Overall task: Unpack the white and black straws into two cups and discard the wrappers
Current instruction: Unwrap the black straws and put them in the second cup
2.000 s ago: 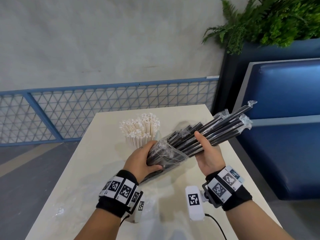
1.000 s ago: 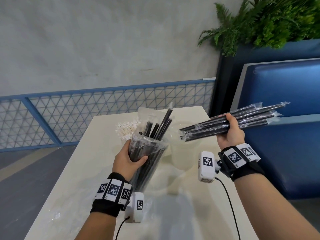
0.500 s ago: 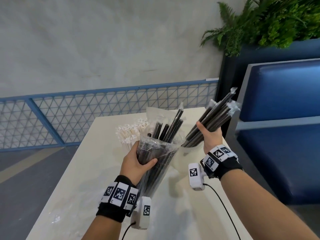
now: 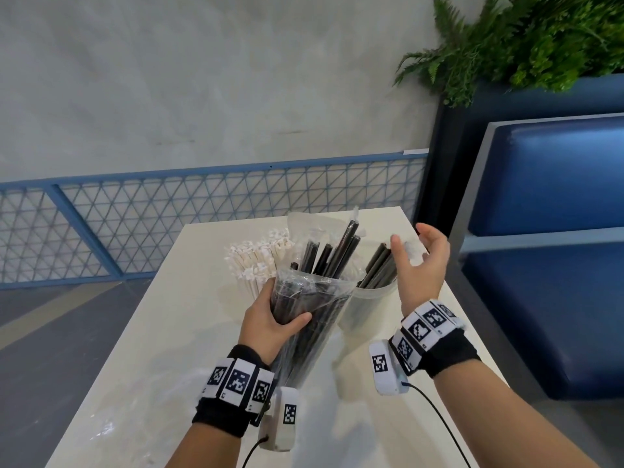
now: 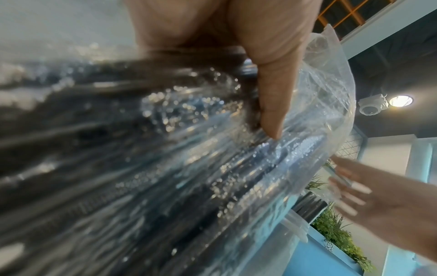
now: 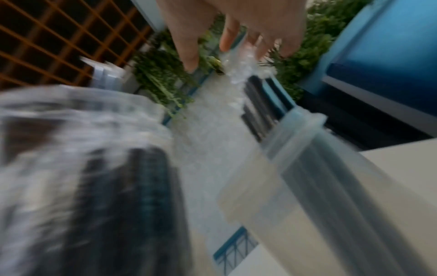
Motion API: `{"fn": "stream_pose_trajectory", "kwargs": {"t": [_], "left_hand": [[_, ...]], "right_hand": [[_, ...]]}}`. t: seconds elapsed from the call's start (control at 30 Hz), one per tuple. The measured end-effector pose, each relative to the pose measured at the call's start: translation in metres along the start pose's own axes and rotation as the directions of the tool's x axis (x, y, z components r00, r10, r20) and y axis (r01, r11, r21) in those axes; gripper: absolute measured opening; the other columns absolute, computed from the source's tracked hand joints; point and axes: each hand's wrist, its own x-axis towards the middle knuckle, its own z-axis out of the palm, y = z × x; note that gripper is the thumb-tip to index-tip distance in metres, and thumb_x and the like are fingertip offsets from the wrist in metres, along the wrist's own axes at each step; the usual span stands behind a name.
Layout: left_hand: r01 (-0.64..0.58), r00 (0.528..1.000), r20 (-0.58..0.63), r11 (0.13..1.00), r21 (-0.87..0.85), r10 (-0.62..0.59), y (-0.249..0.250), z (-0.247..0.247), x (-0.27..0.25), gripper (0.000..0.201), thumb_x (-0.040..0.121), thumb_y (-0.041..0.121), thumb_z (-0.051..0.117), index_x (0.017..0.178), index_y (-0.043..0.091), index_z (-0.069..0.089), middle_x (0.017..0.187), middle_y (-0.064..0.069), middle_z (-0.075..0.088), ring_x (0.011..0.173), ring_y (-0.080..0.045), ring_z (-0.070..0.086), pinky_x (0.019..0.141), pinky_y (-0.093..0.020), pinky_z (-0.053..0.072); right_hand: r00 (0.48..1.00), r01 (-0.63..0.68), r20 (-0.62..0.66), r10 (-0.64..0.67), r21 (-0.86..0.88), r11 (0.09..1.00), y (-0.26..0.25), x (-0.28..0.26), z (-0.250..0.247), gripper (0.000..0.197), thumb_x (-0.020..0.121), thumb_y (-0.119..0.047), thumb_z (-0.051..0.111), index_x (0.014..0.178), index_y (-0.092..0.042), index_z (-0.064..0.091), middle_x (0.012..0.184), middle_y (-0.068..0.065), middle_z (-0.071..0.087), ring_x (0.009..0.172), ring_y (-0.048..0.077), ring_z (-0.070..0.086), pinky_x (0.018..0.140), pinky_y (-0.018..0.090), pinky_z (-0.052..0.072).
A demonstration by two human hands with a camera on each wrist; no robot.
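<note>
My left hand (image 4: pixel 286 305) grips a clear plastic bag (image 4: pixel 314 332) of black straws, held upright over the table. In the left wrist view the thumb (image 5: pixel 272 97) presses on the bag (image 5: pixel 212 168). My right hand (image 4: pixel 410 246) hovers with spread, relaxed fingers, holding nothing, just above a bundle of wrapped black straws (image 4: pixel 378 268). That bundle stands in a translucent cup (image 4: pixel 369 300), seen blurred in the right wrist view as cup (image 6: pixel 307 168). White straws (image 4: pixel 260 261) stand bunched behind the bag; their cup is hidden.
The cream table (image 4: pixel 162 339) carries a clear film near its front. A blue bench seat (image 4: pixel 557 265) runs close along the right edge, with a planter (image 4: pixel 540 38) behind. A blue mesh railing (image 4: pixel 169 214) lies beyond the far edge.
My right hand pulled a bundle of black straws out of the bag, swung it upright, dropped it into the cup and let go. The left hand tipped the bag upright and keeps holding it.
</note>
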Motion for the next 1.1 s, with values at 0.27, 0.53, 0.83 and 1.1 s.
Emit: {"fn": "stream_pose_trajectory", "kwargs": {"t": [0.27,0.53,0.83,1.1], "left_hand": [[-0.039,0.997,0.063,0.999,-0.018,0.04,0.001,0.008,-0.001,0.062,0.07,0.015,0.078,0.116,0.034,0.042,0.099,0.027,0.056,0.086,0.023,0.053,0.074,0.004,0.039],[-0.06,0.973,0.223,0.998,-0.005,0.06,-0.002,0.019,-0.005,0.062,0.069,0.009,0.078,0.105,0.045,0.042,0.106,0.019,0.06,0.097,0.014,0.056,0.086,-0.007,0.043],[-0.08,0.952,0.297,0.997,0.002,0.076,0.004,0.024,-0.006,0.061,0.071,0.013,0.077,0.11,0.04,0.039,0.102,0.022,0.058,0.094,0.018,0.055,0.083,-0.004,0.042],[-0.071,0.969,0.239,0.997,0.042,0.059,0.002,0.021,-0.006,0.055,0.071,0.014,0.077,0.109,0.037,0.045,0.101,0.017,0.064,0.095,0.008,0.06,0.085,-0.009,0.046]], "right_hand": [[0.813,0.042,0.582,-0.017,-0.029,0.999,-0.016,-0.04,0.007,0.046,0.076,-0.044,0.07,0.114,-0.02,0.058,0.108,-0.005,0.067,0.101,0.009,0.063,0.092,0.033,0.051],[0.701,-0.025,0.709,0.077,-0.083,0.996,-0.011,-0.045,0.003,0.053,0.064,-0.028,0.084,0.112,-0.015,0.064,0.105,-0.002,0.071,0.101,0.008,0.065,0.094,0.035,0.051],[0.745,-0.168,0.64,0.186,-0.089,0.982,-0.004,-0.053,0.008,0.017,0.069,-0.015,0.081,0.075,-0.028,0.071,0.082,0.003,0.073,0.087,0.021,0.07,0.084,0.05,0.055],[0.806,-0.297,0.555,0.203,0.083,0.951,-0.014,-0.05,0.007,0.012,0.078,-0.015,0.073,0.088,-0.019,0.068,0.093,0.007,0.071,0.094,0.023,0.067,0.09,0.044,0.052]]}}
